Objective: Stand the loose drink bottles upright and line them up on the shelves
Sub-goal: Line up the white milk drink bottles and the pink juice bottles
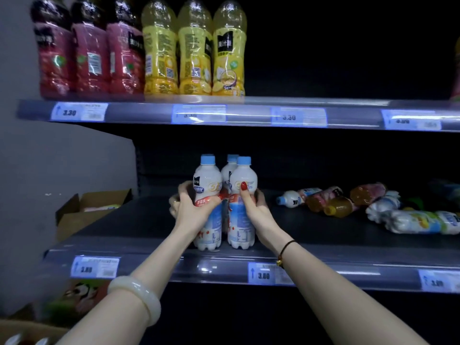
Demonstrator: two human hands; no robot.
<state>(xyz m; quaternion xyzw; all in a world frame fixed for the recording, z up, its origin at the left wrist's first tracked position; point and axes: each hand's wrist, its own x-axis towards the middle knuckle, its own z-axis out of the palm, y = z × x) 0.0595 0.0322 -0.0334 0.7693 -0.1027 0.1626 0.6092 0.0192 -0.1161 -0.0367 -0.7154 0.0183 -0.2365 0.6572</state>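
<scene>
Bottles (208,176) stand upright side by side, left hand (191,209) and right hand (254,207) each clamped round one, seemingly touching.

The scene was dim: behind and to the right of the white bottles (209,174) the shelf recess sank into near black, while light from the viewer's side lit their fronts. Above them the price strip (249,113) glared pale blue and its price tags (298,117) were washed out. Higher still, the red bottles (90,58) and yellow bottles (195,53) showed streaky highlights and blur, worst leftward. To the right, the lying bottles (336,202) were soft and murky.
</scene>
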